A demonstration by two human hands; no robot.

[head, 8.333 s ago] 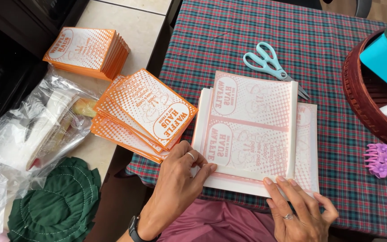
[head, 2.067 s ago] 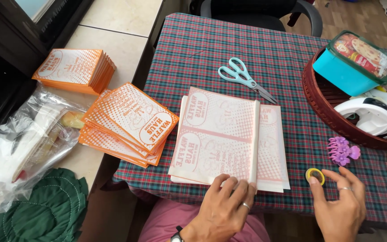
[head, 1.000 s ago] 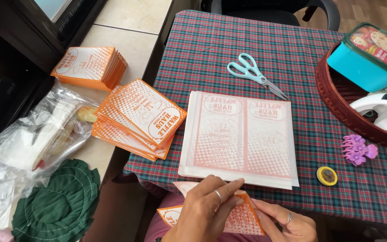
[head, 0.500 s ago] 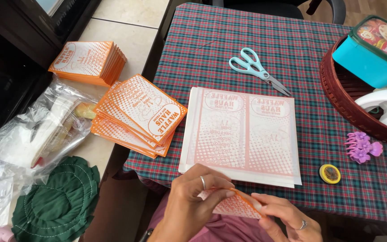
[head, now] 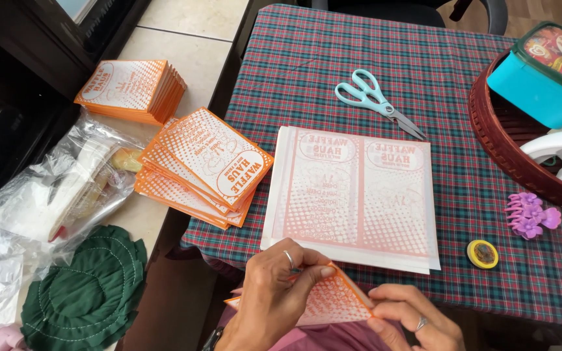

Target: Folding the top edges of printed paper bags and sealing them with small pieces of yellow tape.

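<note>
Both hands pinch one orange-printed paper sheet (head: pixel 330 302) at 6 o'clock, just below the table edge: my left hand (head: pixel 274 299) clamps its top edge, my right hand (head: pixel 414 318) grips its right corner. At 12 from them I see a flat stack of white printed sheets (head: pixel 352 195) on the plaid tablecloth (head: pixel 424 78). At 2 o'clock a dark red basket (head: pixel 499 146) holds a teal lidded box (head: pixel 544 75) and something white, only partly seen. Clear plastic bag (head: pixel 47 188) at 9 o'clock, contents unclear.
</note>
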